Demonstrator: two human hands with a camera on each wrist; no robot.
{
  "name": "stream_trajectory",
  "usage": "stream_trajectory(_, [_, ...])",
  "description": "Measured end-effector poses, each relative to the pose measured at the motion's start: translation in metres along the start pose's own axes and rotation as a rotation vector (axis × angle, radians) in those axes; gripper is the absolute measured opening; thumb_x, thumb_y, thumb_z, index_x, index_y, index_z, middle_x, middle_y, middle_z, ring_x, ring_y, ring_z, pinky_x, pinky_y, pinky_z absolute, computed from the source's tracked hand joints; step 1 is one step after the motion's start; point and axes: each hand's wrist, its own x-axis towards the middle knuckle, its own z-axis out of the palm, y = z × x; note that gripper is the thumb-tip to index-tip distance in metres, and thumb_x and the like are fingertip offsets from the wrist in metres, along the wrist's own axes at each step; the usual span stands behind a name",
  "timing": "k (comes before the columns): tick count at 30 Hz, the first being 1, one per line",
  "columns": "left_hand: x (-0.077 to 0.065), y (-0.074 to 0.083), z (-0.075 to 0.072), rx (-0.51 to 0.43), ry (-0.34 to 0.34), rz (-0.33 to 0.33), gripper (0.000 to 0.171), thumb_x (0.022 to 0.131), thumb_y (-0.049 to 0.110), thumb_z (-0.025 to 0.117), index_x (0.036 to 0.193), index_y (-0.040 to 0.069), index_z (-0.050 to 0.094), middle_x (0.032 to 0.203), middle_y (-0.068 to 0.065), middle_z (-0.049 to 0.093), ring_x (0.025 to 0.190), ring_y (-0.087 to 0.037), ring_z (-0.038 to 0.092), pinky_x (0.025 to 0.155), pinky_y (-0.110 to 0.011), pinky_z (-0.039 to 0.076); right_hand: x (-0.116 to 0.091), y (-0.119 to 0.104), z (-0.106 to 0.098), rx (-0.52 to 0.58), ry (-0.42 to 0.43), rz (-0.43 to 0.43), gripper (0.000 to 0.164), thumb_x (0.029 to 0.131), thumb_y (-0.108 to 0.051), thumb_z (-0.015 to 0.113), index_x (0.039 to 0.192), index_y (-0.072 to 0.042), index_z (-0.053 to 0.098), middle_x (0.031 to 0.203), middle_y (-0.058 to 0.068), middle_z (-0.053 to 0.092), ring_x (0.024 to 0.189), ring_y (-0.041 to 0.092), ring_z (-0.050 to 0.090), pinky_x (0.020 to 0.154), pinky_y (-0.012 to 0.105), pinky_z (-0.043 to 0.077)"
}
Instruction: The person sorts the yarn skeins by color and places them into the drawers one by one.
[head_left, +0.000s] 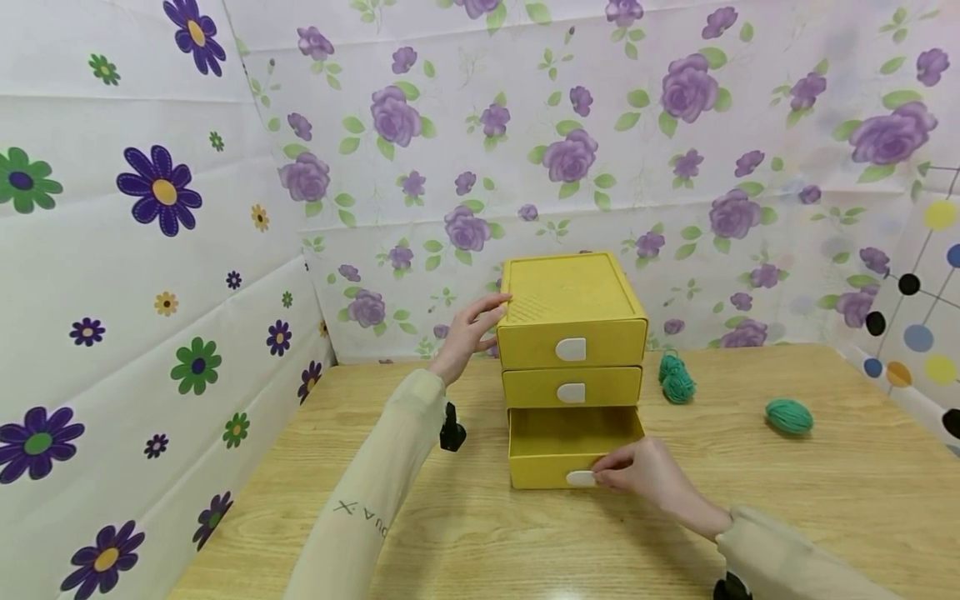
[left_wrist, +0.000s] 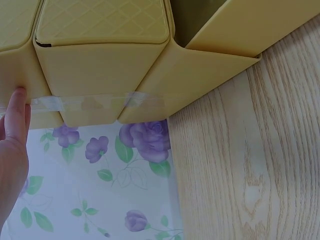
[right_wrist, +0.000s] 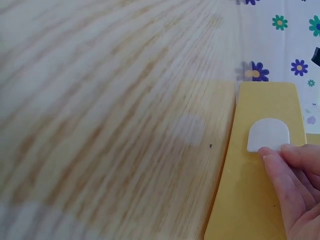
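Observation:
A yellow three-drawer storage box stands on the wooden table, each drawer front bearing a white tab handle. Its bottom drawer is pulled out toward me, and its inside shows bare. At that drawer's white handle, my right hand pinches the edge between thumb and fingers. My left hand rests against the upper left side of the box, fingertips at the top edge. In the left wrist view a finger touches the yellow side, where clear tape runs across the drawer units.
Right of the box lie a green yarn skein and, farther right, a green yarn ball. Flower-patterned sheets hang behind and at the left of the wooden table. A dotted sheet hangs at the right.

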Motion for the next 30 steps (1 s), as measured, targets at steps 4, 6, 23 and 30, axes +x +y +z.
stream_trajectory(4, [-0.002,0.003,0.000,0.011,-0.004,-0.002,0.042,0.096,0.024,0.047,0.134,0.007,0.044,0.130,-0.007,0.041,0.119,-0.019,0.037,0.088,-0.044,0.040,-0.002,-0.001,0.001,-0.023,0.003,-0.023,0.004,0.078,-0.006,0.071,0.077,-0.003,0.073,0.070,0.001,0.067,0.061,0.022,0.063,0.052,0.026,0.050])
stream_trajectory(6, [-0.003,0.003,0.000,0.009,-0.005,-0.002,0.042,0.096,0.023,0.047,0.135,0.007,0.044,0.129,-0.008,0.041,0.119,-0.019,0.038,0.088,-0.044,0.040,-0.002,-0.001,0.001,-0.023,0.002,-0.025,0.004,0.077,-0.006,0.071,0.077,-0.003,0.073,0.071,0.001,0.067,0.061,0.022,0.063,0.052,0.026,0.050])
stream_trajectory(23, [-0.002,0.001,0.000,0.010,-0.001,0.009,0.041,0.096,0.022,0.047,0.134,0.007,0.044,0.130,-0.008,0.041,0.119,-0.019,0.038,0.087,-0.044,0.040,-0.004,-0.002,-0.001,-0.035,-0.025,-0.049,0.005,0.079,-0.006,0.070,0.081,-0.003,0.073,0.073,0.001,0.067,0.062,0.020,0.062,0.053,0.025,0.049])
stream_trajectory(30, [-0.002,0.002,0.001,0.009,-0.007,0.010,0.041,0.096,0.023,0.047,0.134,0.008,0.044,0.131,-0.007,0.041,0.118,-0.018,0.038,0.087,-0.042,0.041,-0.008,-0.008,-0.016,0.067,-0.072,-0.009,0.020,0.081,-0.015,0.069,0.092,0.002,0.070,0.082,0.008,0.067,0.069,0.025,0.063,0.058,0.033,0.051])
